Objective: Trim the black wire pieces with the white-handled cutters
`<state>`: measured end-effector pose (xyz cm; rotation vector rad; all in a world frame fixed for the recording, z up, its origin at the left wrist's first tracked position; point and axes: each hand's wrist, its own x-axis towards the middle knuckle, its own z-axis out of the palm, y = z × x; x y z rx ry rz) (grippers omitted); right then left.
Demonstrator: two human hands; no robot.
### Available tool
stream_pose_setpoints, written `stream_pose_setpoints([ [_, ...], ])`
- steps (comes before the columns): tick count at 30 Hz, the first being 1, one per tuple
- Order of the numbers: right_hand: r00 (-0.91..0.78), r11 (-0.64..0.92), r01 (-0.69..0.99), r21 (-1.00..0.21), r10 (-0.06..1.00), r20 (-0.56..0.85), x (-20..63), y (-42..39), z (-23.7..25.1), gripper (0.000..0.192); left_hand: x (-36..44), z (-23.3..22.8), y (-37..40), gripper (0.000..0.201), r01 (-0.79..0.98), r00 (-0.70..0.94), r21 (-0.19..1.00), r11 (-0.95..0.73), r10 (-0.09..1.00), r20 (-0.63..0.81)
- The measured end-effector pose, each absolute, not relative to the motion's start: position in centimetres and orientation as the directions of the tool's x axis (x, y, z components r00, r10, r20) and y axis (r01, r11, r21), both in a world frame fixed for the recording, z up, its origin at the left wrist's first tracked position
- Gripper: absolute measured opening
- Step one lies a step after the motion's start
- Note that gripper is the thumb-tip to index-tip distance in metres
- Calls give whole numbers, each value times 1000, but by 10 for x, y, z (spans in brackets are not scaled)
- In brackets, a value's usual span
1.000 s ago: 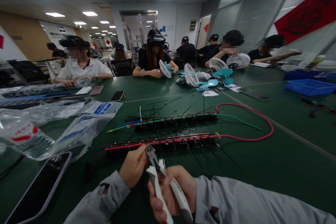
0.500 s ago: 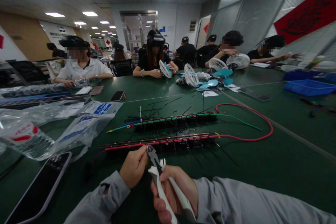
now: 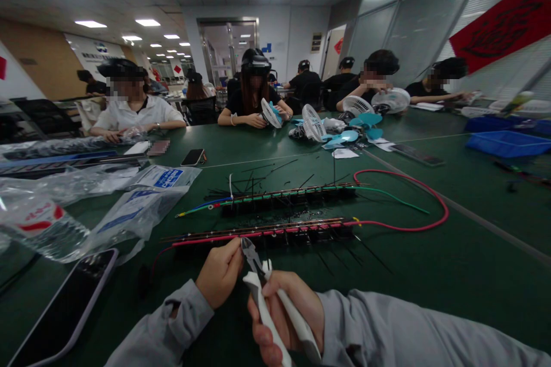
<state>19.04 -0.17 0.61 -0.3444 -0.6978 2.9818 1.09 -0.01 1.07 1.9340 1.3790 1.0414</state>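
Before us stretches the green table (image 3: 451, 264), and on it lie two long wire harnesses: the far one (image 3: 284, 195) with green and blue leads, the near one (image 3: 262, 234) with a red cable looping off to the right. Over the last second little has shifted: our cutters (image 3: 269, 298) have sunk slightly and their tip sits a touch closer to the near harness, so we judge the trimming is still at the same spot. Our right hand (image 3: 286, 312) wraps its fingers around the white handles; the blades look nearly closed. Our left hand (image 3: 219, 275) pinches thumb against forefinger just beside the tip, on something too small to tell. At the left, clear plastic bags (image 3: 129, 209) hold packed parts. Far right, a blue tray (image 3: 508, 142); its contents are hidden. A phone (image 3: 64, 309) lies near our left sleeve.
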Motion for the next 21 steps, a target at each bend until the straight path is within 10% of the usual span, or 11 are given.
stream_pose_setpoints([
  [21, -991, -884, 17, -467, 48, -128, 188, 3, 12, 74, 11, 10, 1, 28, 592, 198, 710, -381, 923, 330],
])
